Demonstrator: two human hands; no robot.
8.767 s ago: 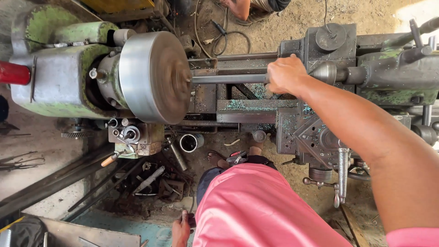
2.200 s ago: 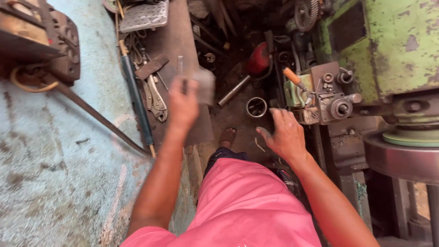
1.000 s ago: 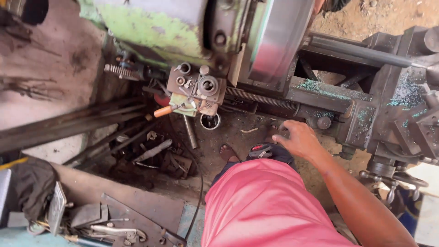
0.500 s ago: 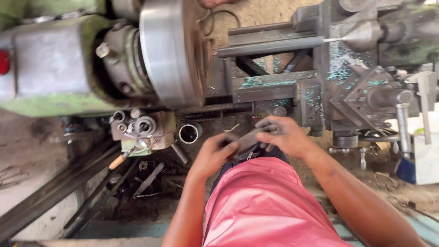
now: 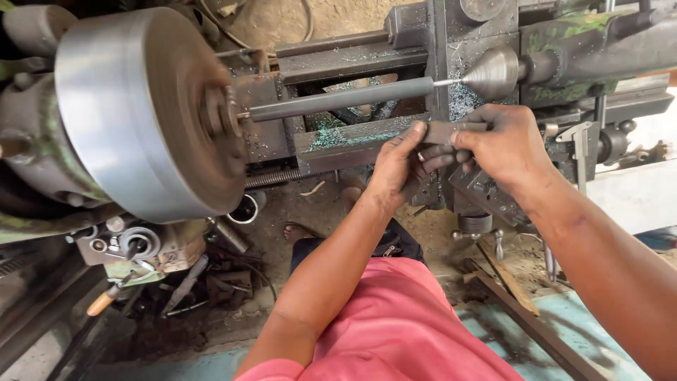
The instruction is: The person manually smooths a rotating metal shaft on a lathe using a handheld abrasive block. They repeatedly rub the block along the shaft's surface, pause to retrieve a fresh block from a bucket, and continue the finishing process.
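Note:
A grey steel rod (image 5: 338,100) is mounted in the lathe between the big round chuck (image 5: 141,113) and the pointed tailstock centre (image 5: 490,73). Just below the rod, both my hands meet on a flat dark metal tool (image 5: 451,130). My left hand (image 5: 398,166) grips its near end with fingers stretched along it. My right hand (image 5: 504,144) is closed over its right part, close to the carriage.
The lathe bed (image 5: 352,137) carries green swarf. A caliper (image 5: 582,144) rests on the carriage at right. Below the chuck sit a gearbox with knobs (image 5: 141,247), a metal ring (image 5: 243,210) and scattered tools on the dirt floor. My foot (image 5: 300,231) stands there.
My view has moved closer to the lathe. Both hands have risen from my lap up to the lathe bed, holding the flat tool just under the rod.

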